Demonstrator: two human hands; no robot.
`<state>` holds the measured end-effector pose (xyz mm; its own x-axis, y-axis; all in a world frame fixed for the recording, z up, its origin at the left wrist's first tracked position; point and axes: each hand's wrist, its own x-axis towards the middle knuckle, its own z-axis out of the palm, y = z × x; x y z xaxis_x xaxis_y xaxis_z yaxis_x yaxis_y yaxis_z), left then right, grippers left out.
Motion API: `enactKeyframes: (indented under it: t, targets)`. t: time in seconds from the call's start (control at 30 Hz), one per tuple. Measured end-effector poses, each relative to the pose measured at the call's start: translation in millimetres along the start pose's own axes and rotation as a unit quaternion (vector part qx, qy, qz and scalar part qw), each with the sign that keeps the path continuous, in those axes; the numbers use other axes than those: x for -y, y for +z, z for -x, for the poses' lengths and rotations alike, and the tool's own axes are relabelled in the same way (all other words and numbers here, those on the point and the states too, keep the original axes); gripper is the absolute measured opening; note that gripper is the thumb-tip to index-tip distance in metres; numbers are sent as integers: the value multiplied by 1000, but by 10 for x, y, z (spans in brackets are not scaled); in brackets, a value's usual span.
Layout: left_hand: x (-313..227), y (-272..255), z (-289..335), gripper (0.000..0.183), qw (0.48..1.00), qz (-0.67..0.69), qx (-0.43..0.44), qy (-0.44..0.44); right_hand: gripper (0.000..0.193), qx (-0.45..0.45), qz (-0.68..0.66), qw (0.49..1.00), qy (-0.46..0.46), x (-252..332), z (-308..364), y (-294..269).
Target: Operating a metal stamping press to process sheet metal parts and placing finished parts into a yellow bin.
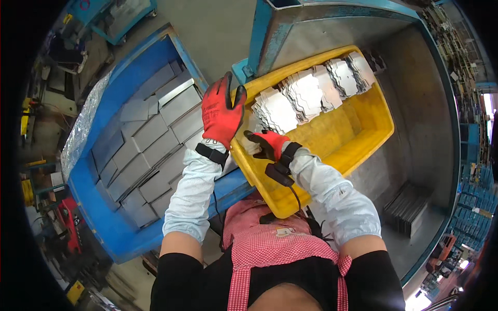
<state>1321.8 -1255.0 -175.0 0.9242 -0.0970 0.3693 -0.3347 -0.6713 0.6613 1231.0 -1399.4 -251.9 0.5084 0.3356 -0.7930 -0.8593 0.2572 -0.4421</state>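
My left hand (222, 111), in a red glove with black fingertips, lies over the left edge of a yellow plastic bin (376, 142). Its fingers are stretched out and the thumb stands apart. Just inside that edge, my right hand (271, 144), gloved alike, is closed on a thin metal plate (252, 147) that is blurred and partly covered by the fingers. Along the bin's far side runs a row of notched, flat metal plates (302, 96), stacked on edge in leaning groups. The nearest group (275, 110) is just beyond my right hand.
On the left stands a large blue crate (122, 246) holding many flat grey metal pieces (155, 135). The yellow bin rests in a metal-walled container (428, 103) with blue edges. Another stack of dark plates (407, 207) sits in its near right corner.
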Motion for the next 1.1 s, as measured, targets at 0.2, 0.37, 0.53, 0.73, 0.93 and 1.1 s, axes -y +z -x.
enactKeyframes:
  t: [0.2, 0.37, 0.53, 0.73, 0.93, 1.1]
  targets:
    - [6, 20, 32, 47, 1000, -7, -2, 0, 31, -74, 0, 994, -74, -68, -23, 72]
    - [-36, -15, 27, 48, 1000, -14, 1, -3, 38, 9, 267, 860, -436, -340, -120, -155]
    - [3, -5, 45, 42, 999, -38, -13, 5, 40, 24, 289, 884, -367, -204, -53, -79]
    - [7, -14, 27, 43, 999, -48, -5, -5, 55, -8, 185, 982, -40, -113, 199, -22]
    - [-9, -12, 46, 49, 1000, -30, -3, -2, 49, 83, 279, 937, -193, -295, 460, -166]
    - [34, 21, 94, 50, 999, -48, -7, -6, 43, 39, -67, 986, -146, -273, 1006, -81]
